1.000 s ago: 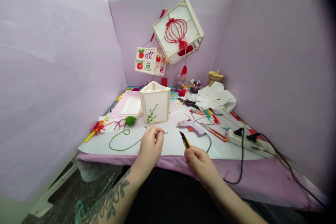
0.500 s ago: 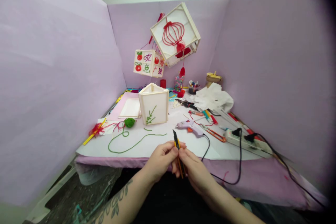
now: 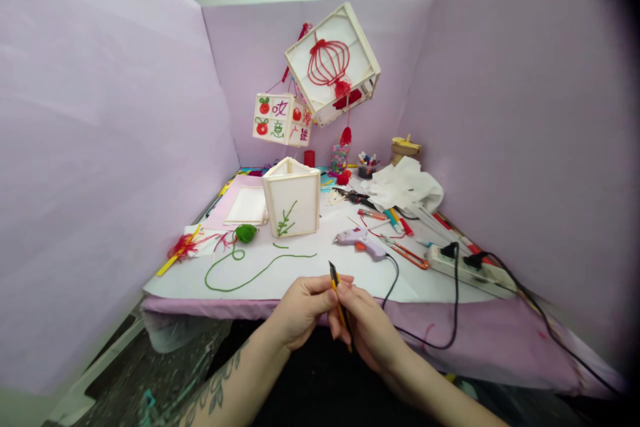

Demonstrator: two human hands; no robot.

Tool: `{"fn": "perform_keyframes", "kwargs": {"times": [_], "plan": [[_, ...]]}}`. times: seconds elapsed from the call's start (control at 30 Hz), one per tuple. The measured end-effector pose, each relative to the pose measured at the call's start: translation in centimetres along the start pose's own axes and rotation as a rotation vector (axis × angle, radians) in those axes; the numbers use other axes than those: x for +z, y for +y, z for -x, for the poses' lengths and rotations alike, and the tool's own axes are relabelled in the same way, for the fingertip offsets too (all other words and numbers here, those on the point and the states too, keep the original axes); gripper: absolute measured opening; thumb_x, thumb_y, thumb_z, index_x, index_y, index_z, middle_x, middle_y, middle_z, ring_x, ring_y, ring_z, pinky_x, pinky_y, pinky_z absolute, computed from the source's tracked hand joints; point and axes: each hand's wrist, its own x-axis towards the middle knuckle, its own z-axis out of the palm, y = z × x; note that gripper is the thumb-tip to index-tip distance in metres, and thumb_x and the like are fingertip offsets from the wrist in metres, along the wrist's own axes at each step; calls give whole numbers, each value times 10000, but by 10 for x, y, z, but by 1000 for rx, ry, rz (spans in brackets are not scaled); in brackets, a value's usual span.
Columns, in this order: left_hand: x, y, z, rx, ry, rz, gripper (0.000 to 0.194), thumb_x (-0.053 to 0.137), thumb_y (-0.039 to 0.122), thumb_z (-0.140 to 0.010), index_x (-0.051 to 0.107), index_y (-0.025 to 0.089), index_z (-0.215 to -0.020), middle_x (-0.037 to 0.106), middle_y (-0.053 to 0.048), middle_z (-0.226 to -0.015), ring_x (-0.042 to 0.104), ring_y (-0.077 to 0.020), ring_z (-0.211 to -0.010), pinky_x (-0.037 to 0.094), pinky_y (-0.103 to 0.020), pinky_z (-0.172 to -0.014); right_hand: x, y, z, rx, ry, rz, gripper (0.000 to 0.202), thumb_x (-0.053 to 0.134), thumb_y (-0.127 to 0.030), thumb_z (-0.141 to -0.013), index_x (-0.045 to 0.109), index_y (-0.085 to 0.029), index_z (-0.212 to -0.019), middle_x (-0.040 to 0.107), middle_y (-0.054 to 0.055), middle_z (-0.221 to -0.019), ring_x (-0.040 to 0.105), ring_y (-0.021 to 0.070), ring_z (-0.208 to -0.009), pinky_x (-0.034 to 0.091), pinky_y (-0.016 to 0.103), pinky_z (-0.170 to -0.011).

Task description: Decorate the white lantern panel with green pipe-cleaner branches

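Note:
A yellow-and-black utility knife [image 3: 335, 275] is held between my two hands at the table's front edge, its tip pointing up and away from me. The fingers of my left hand [image 3: 306, 303] close round it from the left. My right hand [image 3: 371, 323] pinches it from the right, with the thumb on the handle. Fingers cover much of the knife's middle. Beyond the hands stands a three-sided white paper lantern [image 3: 294, 203] with pale stick edges and a green yarn sprig on its front. Green yarn [image 3: 260, 275] curls across the table from a small ball [image 3: 245, 233].
A lilac glue gun [image 3: 361, 241] lies right of the lantern, its cord trailing to a power strip [image 3: 463, 267]. Orange-handled scissors [image 3: 407, 253], markers and crumpled white paper [image 3: 407, 185] lie farther right. Two decorated lanterns [image 3: 333, 63] hang at the back. Lilac panels enclose three sides.
The utility knife has dropped slightly and turned in my fingers, with my right thumb now higher on it. The things on the table have not moved.

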Motion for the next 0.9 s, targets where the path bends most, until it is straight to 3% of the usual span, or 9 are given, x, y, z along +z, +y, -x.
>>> {"fn": "perform_keyframes", "kwargs": {"times": [0.3, 0.53, 0.73, 0.8, 0.9], "plan": [[-1, 2, 1, -22, -38, 39, 655, 819, 487, -665, 677, 47, -1131, 644, -42, -445, 628, -188, -387, 511, -247, -441, 2, -3, 8, -27, -96, -54, 475, 586, -595, -831, 562, -160, -643, 545, -11, -488, 396, 73, -394, 237, 207, -407], [0, 3, 3, -17, -26, 52, 590, 819, 489, -667, 703, 62, -1057, 637, -25, -472, 593, -145, -367, 489, -216, -416, -7, 1, 9, -66, -140, 49, 445, 536, -537, -897, 579, -162, -661, 528, -9, -561, 424, 95, -504, 303, 244, -527], [-1, 6, 2, 19, -32, 153, 429, 795, 447, -714, 735, 76, -920, 552, 28, -423, 387, -43, -261, 463, -195, -327, -14, 2, 14, -58, -313, 39, 324, 622, -484, -866, 616, -187, -997, 587, 21, -822, 514, 134, -694, 375, 261, -629], [-1, 6, 2, 29, -56, 170, 417, 773, 440, -743, 730, 76, -940, 533, 37, -418, 377, -40, -261, 463, -192, -325, -14, 0, 17, -89, -345, 37, 352, 614, -498, -871, 595, -198, -1053, 579, 20, -841, 522, 137, -714, 397, 265, -645], [2, 9, 4, 40, -85, 188, 418, 765, 464, -740, 724, 102, -946, 638, -13, -564, 452, -62, -300, 470, -216, -339, -13, -4, 19, -127, -371, 77, 391, 550, -536, -905, 571, -190, -1086, 596, 25, -832, 532, 122, -659, 422, 258, -617]]}}
